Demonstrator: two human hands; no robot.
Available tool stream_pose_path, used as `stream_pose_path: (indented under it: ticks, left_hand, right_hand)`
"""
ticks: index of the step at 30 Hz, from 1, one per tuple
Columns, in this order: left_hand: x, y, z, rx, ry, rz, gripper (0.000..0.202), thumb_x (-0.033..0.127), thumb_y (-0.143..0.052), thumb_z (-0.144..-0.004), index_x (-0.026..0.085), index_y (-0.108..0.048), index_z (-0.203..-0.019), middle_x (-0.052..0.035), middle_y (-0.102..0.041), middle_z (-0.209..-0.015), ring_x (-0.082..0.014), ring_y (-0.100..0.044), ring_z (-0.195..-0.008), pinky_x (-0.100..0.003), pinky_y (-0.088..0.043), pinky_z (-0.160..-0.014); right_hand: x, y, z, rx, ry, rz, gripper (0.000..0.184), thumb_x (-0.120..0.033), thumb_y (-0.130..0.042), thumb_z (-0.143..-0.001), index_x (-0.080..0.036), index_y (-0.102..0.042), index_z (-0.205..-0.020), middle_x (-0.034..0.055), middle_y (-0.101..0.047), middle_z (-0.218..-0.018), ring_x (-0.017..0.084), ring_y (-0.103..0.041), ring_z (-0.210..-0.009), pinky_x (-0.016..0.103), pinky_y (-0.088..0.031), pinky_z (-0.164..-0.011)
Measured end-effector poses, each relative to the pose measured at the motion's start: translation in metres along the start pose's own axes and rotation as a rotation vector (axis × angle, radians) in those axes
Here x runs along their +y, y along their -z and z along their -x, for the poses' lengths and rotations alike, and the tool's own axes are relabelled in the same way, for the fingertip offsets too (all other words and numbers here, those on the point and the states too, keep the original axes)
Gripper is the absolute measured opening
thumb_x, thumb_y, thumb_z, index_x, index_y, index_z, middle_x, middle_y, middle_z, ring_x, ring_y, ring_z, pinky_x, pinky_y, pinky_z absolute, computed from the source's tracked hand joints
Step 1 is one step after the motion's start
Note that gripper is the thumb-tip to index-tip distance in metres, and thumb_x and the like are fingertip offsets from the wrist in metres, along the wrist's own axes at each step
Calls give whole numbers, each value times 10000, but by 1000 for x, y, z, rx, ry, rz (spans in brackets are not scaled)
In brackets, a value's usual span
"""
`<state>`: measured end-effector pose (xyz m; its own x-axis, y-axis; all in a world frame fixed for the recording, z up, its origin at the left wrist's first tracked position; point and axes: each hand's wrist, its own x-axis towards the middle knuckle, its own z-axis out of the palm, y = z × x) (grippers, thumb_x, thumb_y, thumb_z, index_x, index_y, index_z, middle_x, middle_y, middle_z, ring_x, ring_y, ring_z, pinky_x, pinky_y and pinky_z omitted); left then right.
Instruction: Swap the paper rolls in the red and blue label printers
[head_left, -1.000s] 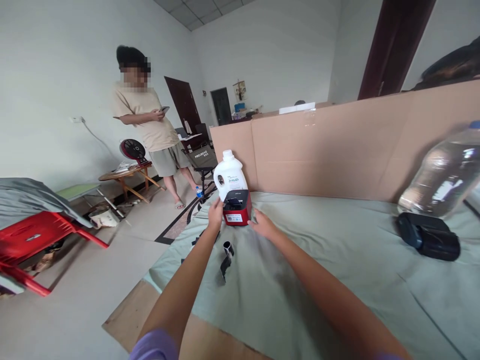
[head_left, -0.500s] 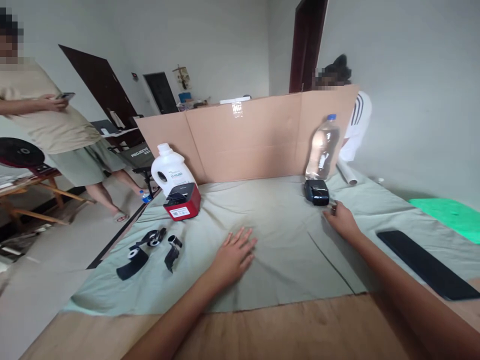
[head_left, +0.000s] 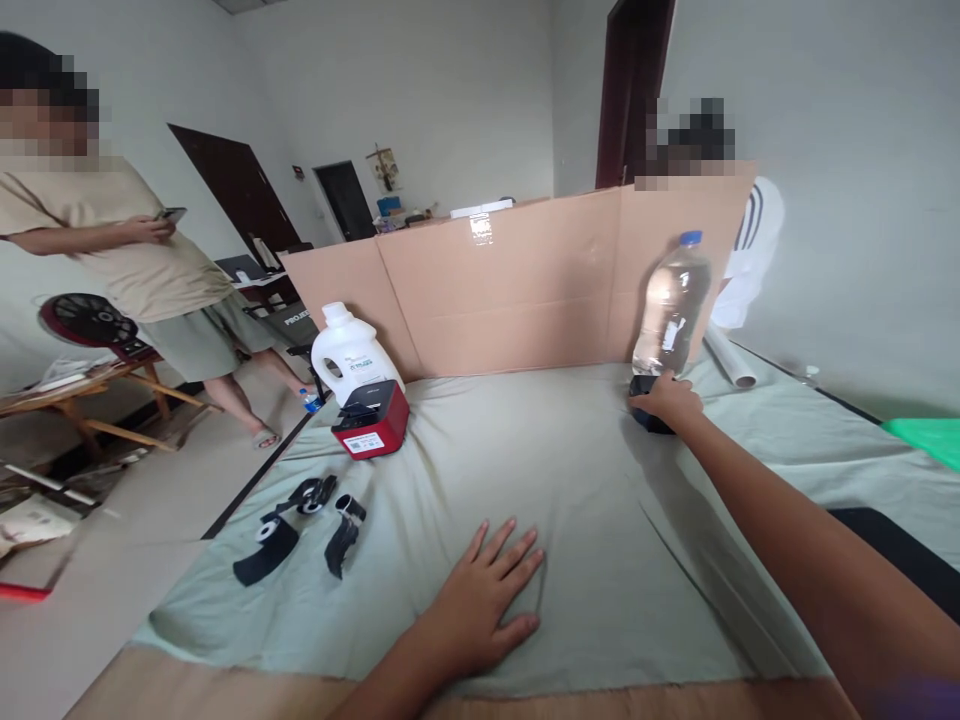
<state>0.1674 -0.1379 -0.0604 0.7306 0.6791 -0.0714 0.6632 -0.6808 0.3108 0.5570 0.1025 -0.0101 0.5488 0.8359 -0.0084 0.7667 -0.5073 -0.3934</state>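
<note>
Left hand (head_left: 487, 605) flat on the green cloth (head_left: 577, 480), right hand (head_left: 673, 399) over the black device (head_left: 652, 425).
Nearest, the left hand has its fingers splayed apart, curled black strips (head_left: 271, 556) off to its left. Farther out, the right hand partly covers the device, clamped or not I can't tell, before the clear bottle (head_left: 671, 310). Across at left sits the red box (head_left: 379, 432), the white jug (head_left: 361, 355) behind it; cardboard (head_left: 502, 310) stands beyond.

Plain pale grey walls (head_left: 465, 100) enclose the room under soft, shadowy light. A dark brown, panel-like door (head_left: 225, 180) stands at left, near a narrow blackish doorway (head_left: 343, 200). A low brown wooden table (head_left: 112, 382) and a dark fabric-backed chair (head_left: 274, 318) occupy the light grey floor (head_left: 142, 560).
</note>
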Motion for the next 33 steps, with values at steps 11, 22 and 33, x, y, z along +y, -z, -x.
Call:
stream_pose_path:
  ticks: [11, 22, 33]
  left_hand:
    - [0, -1, 1, 58, -3, 10, 678, 567, -422, -984, 321, -253, -1593, -17, -245, -1669, -302, -128, -1563, -572, -55, -1262]
    - [3, 0, 4, 146, -14, 1, 640, 520, -532, -938, 275, -429, -1520, -65, -459, -1566, -317, -292, -1510, -588, -185, -1234]
    - [-50, 41, -50, 469, 575, 885, 288, 277, -630, -828, 193, -701, -1095, -93, -759, -1010, -202, -715, -843, -290, -565, -716]
  right_hand:
    - [-60, -3, 177, -114, 363, 127, 882, -576, -744, -693, -160, -435, -1407, 232, -542, -1220, 425, -655, -1039, 500, -507, -830]
    - [-101, -50, 263, -119, 317, -45, 1060, -499, -782, -680, -206, -280, -1567, 292, -437, -1363, 489, -561, -1162, 606, -469, -878]
    - [-27, -70, 186, -79, 582, -499, 497, -432, -364, -983, -141, -607, -1304, 141, -702, -1183, 244, -657, -1018, 378, -477, -961]
